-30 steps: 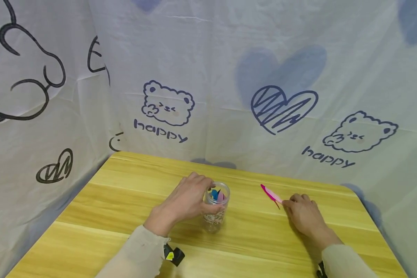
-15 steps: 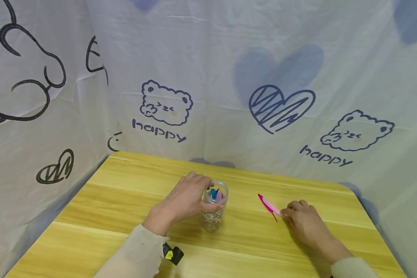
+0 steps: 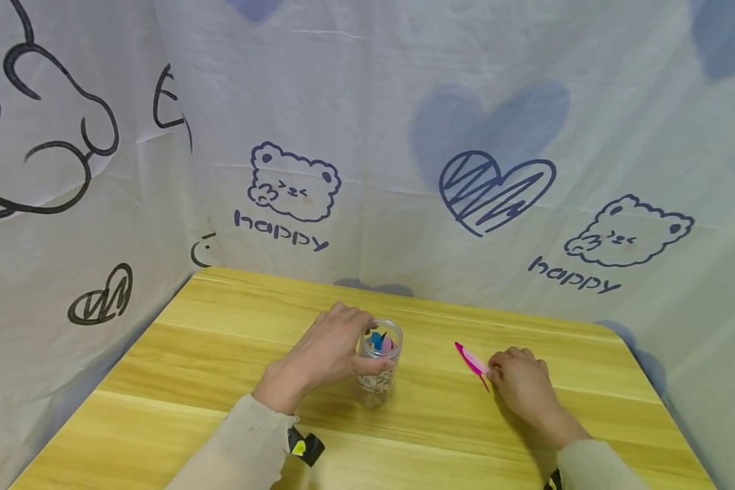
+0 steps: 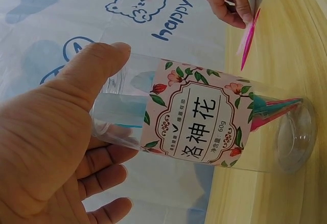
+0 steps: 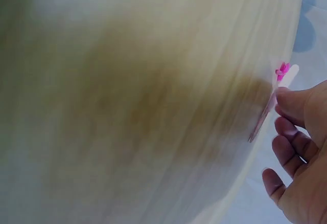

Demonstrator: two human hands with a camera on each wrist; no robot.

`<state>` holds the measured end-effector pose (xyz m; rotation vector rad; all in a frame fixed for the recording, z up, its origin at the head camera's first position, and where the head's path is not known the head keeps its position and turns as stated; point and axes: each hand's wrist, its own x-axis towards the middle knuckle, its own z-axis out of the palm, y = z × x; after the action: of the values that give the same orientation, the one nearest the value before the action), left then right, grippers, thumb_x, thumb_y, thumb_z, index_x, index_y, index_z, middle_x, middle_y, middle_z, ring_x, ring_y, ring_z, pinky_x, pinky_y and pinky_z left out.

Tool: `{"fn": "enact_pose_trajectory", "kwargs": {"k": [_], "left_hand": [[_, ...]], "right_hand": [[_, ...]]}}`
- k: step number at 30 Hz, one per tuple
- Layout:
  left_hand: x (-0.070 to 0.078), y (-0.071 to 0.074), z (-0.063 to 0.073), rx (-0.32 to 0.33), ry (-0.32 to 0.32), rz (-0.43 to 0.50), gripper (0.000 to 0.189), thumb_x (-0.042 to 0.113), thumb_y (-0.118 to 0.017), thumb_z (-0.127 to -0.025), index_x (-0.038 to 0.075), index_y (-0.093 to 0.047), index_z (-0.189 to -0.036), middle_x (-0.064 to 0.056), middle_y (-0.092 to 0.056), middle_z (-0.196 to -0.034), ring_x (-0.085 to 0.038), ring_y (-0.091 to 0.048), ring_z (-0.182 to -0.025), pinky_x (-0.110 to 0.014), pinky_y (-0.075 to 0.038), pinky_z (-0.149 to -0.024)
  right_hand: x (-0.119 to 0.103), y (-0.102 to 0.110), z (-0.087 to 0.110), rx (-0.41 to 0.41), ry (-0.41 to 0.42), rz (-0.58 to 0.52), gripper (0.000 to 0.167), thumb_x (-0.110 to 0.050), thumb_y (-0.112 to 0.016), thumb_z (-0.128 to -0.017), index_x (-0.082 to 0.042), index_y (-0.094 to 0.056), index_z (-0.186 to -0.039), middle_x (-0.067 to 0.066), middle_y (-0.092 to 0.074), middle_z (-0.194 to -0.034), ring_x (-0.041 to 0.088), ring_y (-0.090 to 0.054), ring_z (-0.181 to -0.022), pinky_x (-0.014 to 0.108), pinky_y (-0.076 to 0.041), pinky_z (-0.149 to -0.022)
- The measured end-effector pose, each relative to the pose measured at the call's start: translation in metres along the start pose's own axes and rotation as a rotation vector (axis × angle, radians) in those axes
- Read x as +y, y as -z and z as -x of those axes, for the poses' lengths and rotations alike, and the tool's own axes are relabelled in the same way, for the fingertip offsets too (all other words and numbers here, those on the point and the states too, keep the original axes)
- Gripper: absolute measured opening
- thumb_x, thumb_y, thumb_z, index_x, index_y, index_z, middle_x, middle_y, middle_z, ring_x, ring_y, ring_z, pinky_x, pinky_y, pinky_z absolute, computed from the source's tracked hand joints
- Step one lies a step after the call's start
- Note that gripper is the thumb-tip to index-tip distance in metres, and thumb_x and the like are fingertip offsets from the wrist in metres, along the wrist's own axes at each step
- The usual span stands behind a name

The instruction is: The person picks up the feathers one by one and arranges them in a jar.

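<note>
My left hand point(image 3: 327, 354) grips a clear plastic jar point(image 3: 376, 381) near its top, thumb on one side and fingers on the other. In the left wrist view the jar point(image 4: 199, 116) has a pink floral label with Chinese characters; blue and pink slim pieces stand inside. No lid covers its mouth. To the right, my right hand point(image 3: 523, 384) pinches the near end of a slim pink stick-like item point(image 3: 470, 358), pale pink with a magenta edge. The right wrist view shows thumb and forefinger on this item point(image 5: 282, 75), with a magenta flower-like bit. Its exact kind is unclear.
The wood-grain table point(image 3: 220, 327) has rounded back corners. A white cloth point(image 3: 373, 102) printed with bears and hearts hangs behind it and at the left. A black strap-like piece point(image 3: 306, 446) sits below the left wrist.
The pink item first came slightly nearer with my right hand. Since then its far tip has stayed put while the hand shifted left along it. My left hand and the jar hold still.
</note>
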<state>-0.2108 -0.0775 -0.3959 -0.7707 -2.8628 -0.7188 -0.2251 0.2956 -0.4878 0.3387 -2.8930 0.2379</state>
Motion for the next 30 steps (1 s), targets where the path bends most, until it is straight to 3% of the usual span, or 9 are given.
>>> {"fn": "enact_pose_trajectory", "kwargs": {"k": [9, 17, 21, 26, 30], "left_hand": [[0.001, 0.001, 0.000, -0.003, 0.001, -0.004, 0.068, 0.063, -0.080, -0.086, 0.013, -0.069, -0.130, 0.000, -0.071, -0.123, -0.020, -0.054, -0.113, -0.043, -0.045, -0.103], [0.001, 0.001, 0.000, -0.001, -0.007, -0.003, 0.070, 0.063, -0.080, -0.086, 0.011, -0.069, -0.130, 0.000, -0.072, -0.122, -0.020, -0.054, -0.111, -0.043, -0.046, -0.100], [0.001, 0.001, 0.000, -0.002, -0.009, 0.000, 0.070, 0.063, -0.079, -0.086, 0.010, -0.069, -0.130, 0.000, -0.072, -0.121, -0.020, -0.054, -0.110, -0.043, -0.045, -0.099], [0.000, 0.001, 0.000, 0.002, -0.013, 0.001, 0.070, 0.064, -0.079, -0.086, 0.010, -0.069, -0.129, 0.000, -0.072, -0.121, -0.020, -0.054, -0.110, -0.042, -0.045, -0.099], [0.000, 0.001, -0.001, 0.003, -0.017, -0.004, 0.070, 0.064, -0.079, -0.086, 0.010, -0.070, -0.129, 0.000, -0.072, -0.121, -0.021, -0.054, -0.111, -0.043, -0.045, -0.100]], "right_hand": [[-0.005, -0.002, -0.004, -0.051, -0.027, -0.002, 0.005, -0.016, -0.079, -0.094, -0.011, -0.075, -0.094, 0.003, -0.067, -0.090, 0.031, -0.061, -0.093, 0.055, -0.046, -0.079], [-0.006, -0.001, -0.005, -0.057, 0.014, 0.039, 0.010, -0.017, -0.076, -0.095, -0.016, -0.069, -0.088, -0.003, -0.065, -0.080, 0.024, -0.058, -0.081, 0.052, -0.045, -0.076], [-0.006, 0.001, -0.005, -0.051, 0.018, 0.007, 0.003, -0.014, -0.073, -0.095, -0.013, -0.071, -0.094, -0.004, -0.068, -0.078, 0.022, -0.057, -0.076, 0.050, -0.044, -0.076], [-0.007, 0.006, -0.005, -0.009, 0.048, 0.008, 0.013, -0.009, -0.072, -0.092, -0.005, -0.076, -0.103, 0.005, -0.075, -0.085, 0.028, -0.063, -0.079, 0.054, -0.047, -0.076], [-0.007, 0.010, -0.007, 0.068, 0.086, 0.062, 0.003, -0.011, -0.075, -0.090, -0.011, -0.075, -0.087, 0.004, -0.070, -0.076, 0.027, -0.061, -0.072, 0.053, -0.047, -0.072]]}}
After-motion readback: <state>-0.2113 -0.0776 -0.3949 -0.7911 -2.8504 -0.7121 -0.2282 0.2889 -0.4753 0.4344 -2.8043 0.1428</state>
